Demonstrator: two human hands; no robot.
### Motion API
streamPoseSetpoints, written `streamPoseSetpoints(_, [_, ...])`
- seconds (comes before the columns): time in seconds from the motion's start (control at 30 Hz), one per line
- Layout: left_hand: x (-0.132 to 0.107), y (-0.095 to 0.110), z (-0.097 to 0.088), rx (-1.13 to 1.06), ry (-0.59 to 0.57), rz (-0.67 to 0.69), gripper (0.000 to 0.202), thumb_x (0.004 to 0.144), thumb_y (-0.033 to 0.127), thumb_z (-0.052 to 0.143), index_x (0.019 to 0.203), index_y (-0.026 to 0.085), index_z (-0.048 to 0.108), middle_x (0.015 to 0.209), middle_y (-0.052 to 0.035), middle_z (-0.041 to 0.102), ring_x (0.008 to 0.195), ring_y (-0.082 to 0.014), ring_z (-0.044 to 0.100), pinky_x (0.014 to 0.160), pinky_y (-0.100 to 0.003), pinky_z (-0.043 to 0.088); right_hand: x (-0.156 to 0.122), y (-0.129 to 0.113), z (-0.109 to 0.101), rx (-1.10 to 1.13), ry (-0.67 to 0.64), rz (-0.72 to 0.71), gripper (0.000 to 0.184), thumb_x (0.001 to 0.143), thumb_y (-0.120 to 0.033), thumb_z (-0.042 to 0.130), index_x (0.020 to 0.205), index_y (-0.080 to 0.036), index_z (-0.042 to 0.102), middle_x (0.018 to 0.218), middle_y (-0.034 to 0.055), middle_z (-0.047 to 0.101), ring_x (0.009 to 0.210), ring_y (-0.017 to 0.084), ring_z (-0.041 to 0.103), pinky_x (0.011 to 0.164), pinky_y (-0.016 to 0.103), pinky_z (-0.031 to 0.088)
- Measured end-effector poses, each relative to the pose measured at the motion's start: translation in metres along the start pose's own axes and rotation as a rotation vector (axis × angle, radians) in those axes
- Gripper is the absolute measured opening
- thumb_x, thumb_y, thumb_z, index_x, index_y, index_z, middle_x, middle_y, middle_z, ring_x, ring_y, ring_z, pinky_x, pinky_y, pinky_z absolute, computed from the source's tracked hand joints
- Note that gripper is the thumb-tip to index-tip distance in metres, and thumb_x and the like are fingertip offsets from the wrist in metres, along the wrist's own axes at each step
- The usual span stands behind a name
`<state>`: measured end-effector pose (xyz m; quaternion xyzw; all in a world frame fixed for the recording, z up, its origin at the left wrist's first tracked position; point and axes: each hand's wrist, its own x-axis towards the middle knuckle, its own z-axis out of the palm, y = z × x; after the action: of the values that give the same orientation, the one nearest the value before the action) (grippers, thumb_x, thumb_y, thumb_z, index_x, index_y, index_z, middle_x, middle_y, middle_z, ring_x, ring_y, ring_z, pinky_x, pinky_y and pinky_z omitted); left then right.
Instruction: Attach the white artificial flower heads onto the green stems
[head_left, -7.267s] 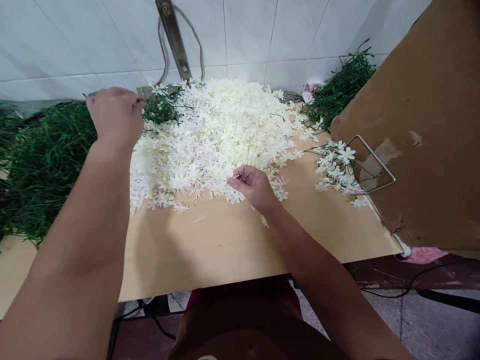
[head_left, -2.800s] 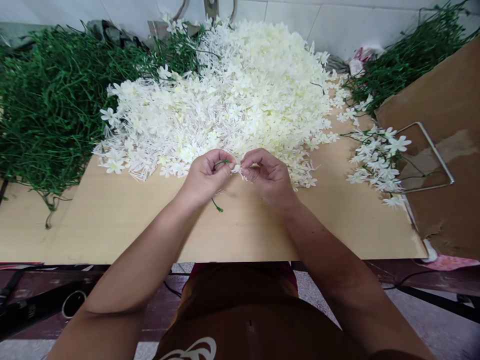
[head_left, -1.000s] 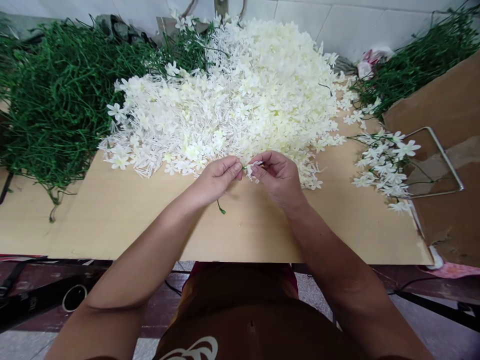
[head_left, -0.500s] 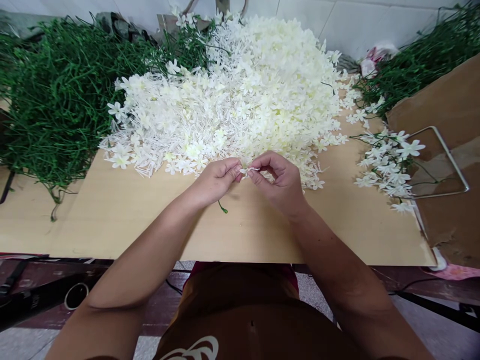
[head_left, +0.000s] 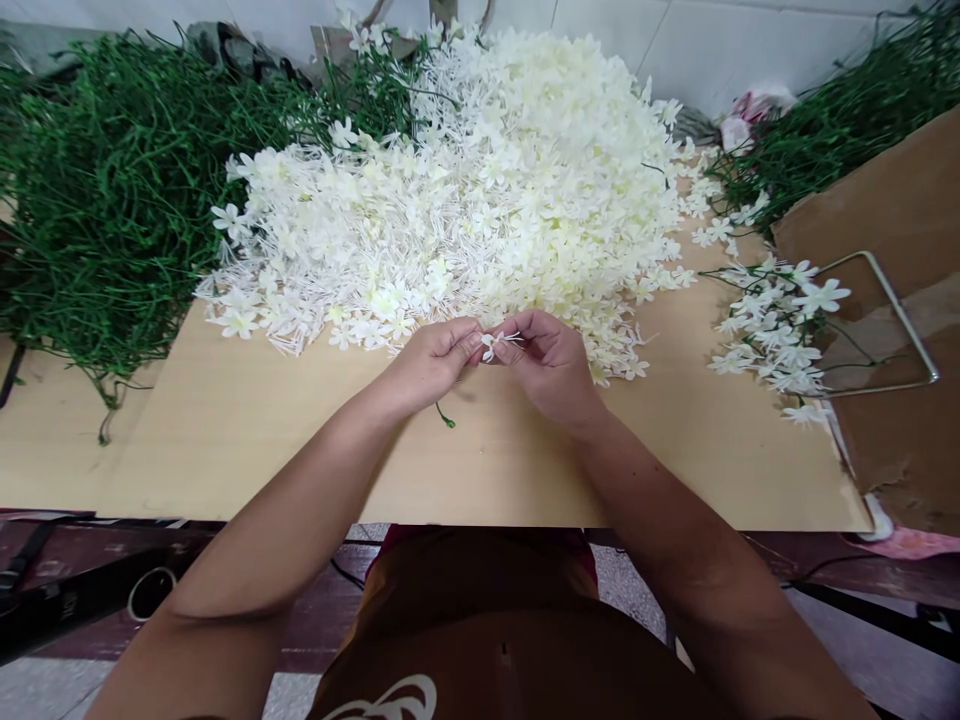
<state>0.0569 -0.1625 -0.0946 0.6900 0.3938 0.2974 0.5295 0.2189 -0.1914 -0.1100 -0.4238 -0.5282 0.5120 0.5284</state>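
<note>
A wooden table (head_left: 225,440) with a smooth, pale surface fills the middle of the scene. On its far part lies a big heap of white flowers (head_left: 480,190), small plastic blossoms with thin pointed petals, piled loose and high. At the far left there is a wide mass of green stems (head_left: 97,220), thin and wiry, tangled together; a second bunch of green stems (head_left: 832,110) lies at the far right. A brown cardboard sheet (head_left: 892,300), flat and matte with a torn near edge, stands at the right side, and a bent metal wire frame (head_left: 900,310) lies on it. Just left of the cardboard rests a small bundle of finished sprigs (head_left: 772,330), white flowers already on green stems.

At the near edge of the heap the two hands meet. The left hand (head_left: 431,360) has its fingers curled together, thumb and forefinger pinched on a thin green stem (head_left: 444,415), whose lower end hangs out under the hand above the table. The right hand (head_left: 551,362) has its fingers bent and close, the fingertips pinched on one small white flower (head_left: 493,344). This flower is between the two hands, touching the fingertips of both, just near the heap
</note>
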Motion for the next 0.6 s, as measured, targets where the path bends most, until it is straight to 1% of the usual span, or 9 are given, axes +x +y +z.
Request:
streamPoseSetpoints(0.17, [0.001,-0.003,0.0,-0.004,-0.005,-0.013,0.037,0.086,0.046,0.056,0.062,0.019,0.047,0.058,0.0027,0.04,0.056,-0.0111,0.036,0.054,-0.025,0.03,0.002,0.004,0.0,0.104,-0.006,0.081,0.031,0.069,-0.041,0.081,0.08,-0.021,0.06,0.072,-0.0034,0.062,0.067,0.012,0.065,0.073,0.032,0.059])
streamPoseSetpoints(0.33, [0.003,-0.005,0.0,0.019,-0.008,-0.019,0.04,0.087,0.046,0.056,0.06,0.019,0.045,0.056,0.0029,0.04,0.054,-0.0109,0.035,0.054,-0.025,0.029,0.004,0.008,-0.002,0.144,-0.004,0.113,0.036,0.064,-0.046,0.083,0.077,-0.021,0.061,0.071,-0.0035,0.064,0.066,0.011,0.063,0.07,0.029,0.057])
streamPoseSetpoints(0.47, [0.004,-0.01,0.001,0.033,-0.008,-0.038,0.04,0.087,0.043,0.055,0.058,0.019,0.043,0.055,0.0036,0.04,0.052,-0.01,0.034,0.053,-0.025,0.028,0.007,0.014,-0.004,0.139,0.008,0.116,0.038,0.06,-0.045,0.085,0.076,-0.02,0.062,0.071,-0.0036,0.063,0.067,0.01,0.059,0.07,0.027,0.053])
streamPoseSetpoints(0.6, [0.006,-0.014,0.002,0.051,-0.003,-0.044,0.038,0.087,0.041,0.055,0.058,0.019,0.043,0.055,0.0036,0.04,0.053,-0.0101,0.035,0.054,-0.025,0.027,0.009,0.018,-0.005,0.096,0.014,0.113,0.036,0.059,-0.04,0.087,0.073,-0.019,0.062,0.068,-0.0039,0.062,0.065,0.01,0.056,0.066,0.026,0.05])
